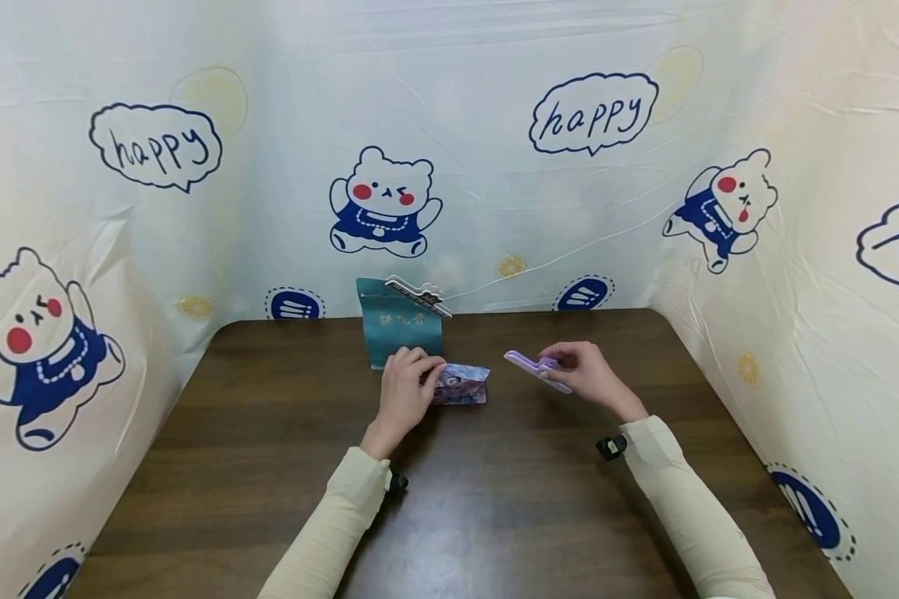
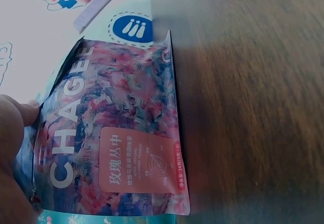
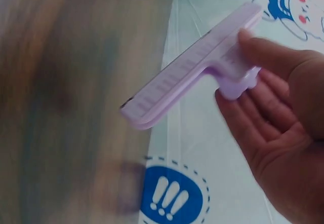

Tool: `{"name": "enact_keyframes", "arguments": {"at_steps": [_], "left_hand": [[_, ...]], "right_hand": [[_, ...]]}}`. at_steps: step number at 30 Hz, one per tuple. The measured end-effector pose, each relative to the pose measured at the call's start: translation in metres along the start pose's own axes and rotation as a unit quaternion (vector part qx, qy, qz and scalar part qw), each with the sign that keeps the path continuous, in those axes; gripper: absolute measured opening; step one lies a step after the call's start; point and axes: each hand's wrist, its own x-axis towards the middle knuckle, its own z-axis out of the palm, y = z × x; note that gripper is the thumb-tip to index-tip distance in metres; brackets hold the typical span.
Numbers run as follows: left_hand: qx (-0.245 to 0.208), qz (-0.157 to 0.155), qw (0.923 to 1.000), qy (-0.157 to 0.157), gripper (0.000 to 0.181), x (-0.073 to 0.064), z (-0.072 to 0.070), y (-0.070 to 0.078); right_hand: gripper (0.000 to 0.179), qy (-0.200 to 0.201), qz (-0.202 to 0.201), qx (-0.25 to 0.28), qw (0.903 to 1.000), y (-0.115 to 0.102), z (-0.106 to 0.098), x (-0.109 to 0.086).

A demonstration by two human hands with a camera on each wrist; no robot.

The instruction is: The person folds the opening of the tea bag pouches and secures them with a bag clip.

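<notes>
My left hand (image 1: 406,391) grips the top edge of a flowery pink-and-blue tea bag pouch (image 2: 121,107) lettered CHAGEE, which stands on the table. In the left wrist view, the thumb (image 2: 28,112) presses at the pouch's upper edge; the other fingers are mostly hidden. Off to the right, my right hand (image 1: 588,378) holds a lilac bag clip (image 3: 197,62) above the table, thumb on one side of its handle and fingers on the other. The clip's long bar points toward the pouch, apart from it.
Behind my left hand stands a teal pouch (image 1: 400,320) with a white-and-black clip (image 1: 419,297) across its top corner. The dark wooden table (image 1: 494,516) is bordered at the back and sides by a printed cloth (image 1: 479,108) with bears.
</notes>
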Motion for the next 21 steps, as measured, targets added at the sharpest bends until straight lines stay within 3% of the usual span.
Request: {"name": "enact_keyframes", "arguments": {"at_steps": [7, 21], "left_hand": [[-0.001, 0.001, 1.0, 0.0, 0.012, 0.0, 0.0, 0.0], [0.002, -0.006, 0.9999, -0.012, 0.013, -0.001, 0.001, -0.002]], "right_hand": [[0.029, -0.031, -0.019, 0.033, 0.9988, -0.007, 0.017, 0.002], [0.027, -0.023, -0.039, 0.031, 0.9985, -0.016, 0.029, 0.009]]}}
